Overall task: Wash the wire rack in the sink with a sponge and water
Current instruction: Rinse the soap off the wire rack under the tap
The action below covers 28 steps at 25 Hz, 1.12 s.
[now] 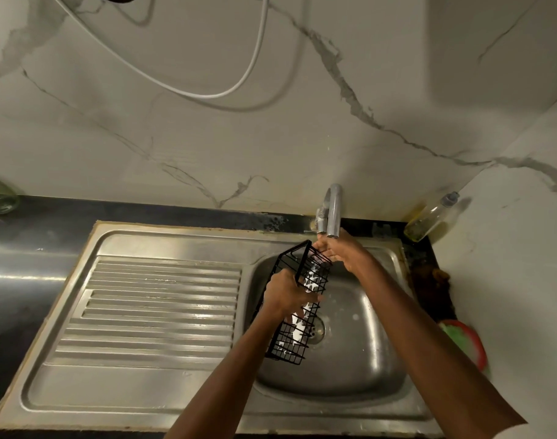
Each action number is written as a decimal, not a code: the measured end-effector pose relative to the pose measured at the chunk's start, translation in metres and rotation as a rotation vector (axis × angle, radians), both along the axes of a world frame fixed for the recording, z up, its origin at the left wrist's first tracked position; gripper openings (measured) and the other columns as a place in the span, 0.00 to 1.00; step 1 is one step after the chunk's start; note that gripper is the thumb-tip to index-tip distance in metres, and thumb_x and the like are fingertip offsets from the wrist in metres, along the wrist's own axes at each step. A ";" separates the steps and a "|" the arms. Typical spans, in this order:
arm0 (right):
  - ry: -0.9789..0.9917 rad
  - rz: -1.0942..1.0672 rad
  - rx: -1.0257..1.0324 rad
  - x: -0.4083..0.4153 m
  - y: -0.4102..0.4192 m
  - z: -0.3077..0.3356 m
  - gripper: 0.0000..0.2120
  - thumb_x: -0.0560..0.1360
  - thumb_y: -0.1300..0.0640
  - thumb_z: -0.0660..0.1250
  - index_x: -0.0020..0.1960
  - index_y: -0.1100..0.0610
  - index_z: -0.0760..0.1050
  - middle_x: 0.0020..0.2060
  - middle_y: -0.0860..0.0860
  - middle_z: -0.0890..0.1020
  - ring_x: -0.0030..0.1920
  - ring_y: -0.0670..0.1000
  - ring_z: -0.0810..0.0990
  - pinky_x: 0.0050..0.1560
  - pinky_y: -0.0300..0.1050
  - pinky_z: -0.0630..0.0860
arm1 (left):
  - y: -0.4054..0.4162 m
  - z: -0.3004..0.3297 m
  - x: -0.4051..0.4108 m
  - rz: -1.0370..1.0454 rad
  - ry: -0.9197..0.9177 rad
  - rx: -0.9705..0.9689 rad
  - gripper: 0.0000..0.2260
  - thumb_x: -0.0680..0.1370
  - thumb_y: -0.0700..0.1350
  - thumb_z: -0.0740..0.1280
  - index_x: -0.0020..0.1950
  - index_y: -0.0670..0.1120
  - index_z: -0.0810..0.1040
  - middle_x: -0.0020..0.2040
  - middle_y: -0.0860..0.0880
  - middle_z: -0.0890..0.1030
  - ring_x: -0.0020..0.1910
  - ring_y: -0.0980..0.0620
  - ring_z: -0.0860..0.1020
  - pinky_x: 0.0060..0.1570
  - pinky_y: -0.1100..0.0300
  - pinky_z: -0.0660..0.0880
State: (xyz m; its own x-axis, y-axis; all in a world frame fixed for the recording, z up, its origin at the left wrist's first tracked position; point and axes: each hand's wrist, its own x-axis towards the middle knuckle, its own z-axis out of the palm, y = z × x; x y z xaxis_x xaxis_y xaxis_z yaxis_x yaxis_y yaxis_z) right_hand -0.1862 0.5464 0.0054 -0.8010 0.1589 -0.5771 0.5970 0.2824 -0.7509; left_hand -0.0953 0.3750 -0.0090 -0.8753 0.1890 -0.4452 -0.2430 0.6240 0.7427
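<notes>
A black wire rack (294, 339), streaked with white foam, hangs tilted over the steel sink basin (359, 353). My left hand (286, 293) grips the rack's rim at its middle. My right hand (342, 251) is at the rack's upper end, directly below the faucet spout (332, 213), with its fingers over the top wires. Whether it holds a sponge cannot be seen. No stream of water is plainly visible.
A ribbed steel drainboard (156, 308) lies left of the basin. A clear bottle of yellowish liquid (431, 218) leans in the back right corner. A green and red scrubber (464, 342) sits on the right counter. A white cable (207, 93) hangs on the marble wall.
</notes>
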 end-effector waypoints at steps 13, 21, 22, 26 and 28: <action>-0.196 0.228 -0.083 -0.007 -0.011 -0.003 0.24 0.82 0.39 0.60 0.65 0.57 0.77 0.63 0.58 0.79 0.63 0.56 0.79 0.69 0.55 0.70 | -0.008 0.015 0.011 -0.043 0.073 0.191 0.14 0.70 0.50 0.83 0.46 0.49 0.80 0.36 0.49 0.85 0.25 0.54 0.83 0.22 0.65 0.74; -0.288 0.218 -0.350 0.002 0.008 -0.005 0.26 0.78 0.38 0.66 0.47 0.63 0.81 0.42 0.60 0.83 0.38 0.54 0.84 0.38 0.43 0.83 | -0.017 0.024 0.018 -0.167 0.101 0.304 0.13 0.70 0.46 0.83 0.46 0.43 0.83 0.29 0.57 0.80 0.28 0.62 0.80 0.27 0.73 0.69; -0.301 0.240 -0.349 0.002 0.009 -0.007 0.27 0.78 0.37 0.66 0.48 0.63 0.81 0.44 0.60 0.84 0.39 0.54 0.85 0.40 0.44 0.82 | -0.019 0.025 0.020 -0.180 0.087 0.339 0.10 0.70 0.45 0.82 0.41 0.49 0.81 0.29 0.56 0.80 0.27 0.62 0.80 0.27 0.72 0.69; -0.298 0.324 -0.209 0.000 0.007 -0.006 0.32 0.78 0.35 0.64 0.53 0.66 0.82 0.47 0.63 0.86 0.41 0.57 0.86 0.43 0.48 0.83 | -0.020 0.017 0.024 -0.133 0.043 0.429 0.12 0.71 0.48 0.82 0.37 0.47 0.80 0.32 0.48 0.84 0.27 0.52 0.82 0.25 0.59 0.77; -0.241 0.320 -0.132 -0.003 0.005 -0.002 0.33 0.75 0.35 0.68 0.58 0.66 0.81 0.50 0.64 0.85 0.44 0.60 0.85 0.47 0.50 0.82 | -0.018 0.014 0.029 -0.094 0.032 0.452 0.16 0.72 0.52 0.81 0.43 0.41 0.82 0.37 0.45 0.85 0.31 0.48 0.84 0.31 0.52 0.82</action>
State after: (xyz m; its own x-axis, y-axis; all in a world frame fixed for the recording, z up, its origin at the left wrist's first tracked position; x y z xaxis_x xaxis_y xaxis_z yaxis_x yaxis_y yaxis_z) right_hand -0.1891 0.5513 0.0033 -0.6372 -0.1640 -0.7530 0.6581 0.3927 -0.6424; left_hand -0.0662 0.3566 0.0046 -0.8570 0.4372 -0.2727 -0.1731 0.2542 0.9515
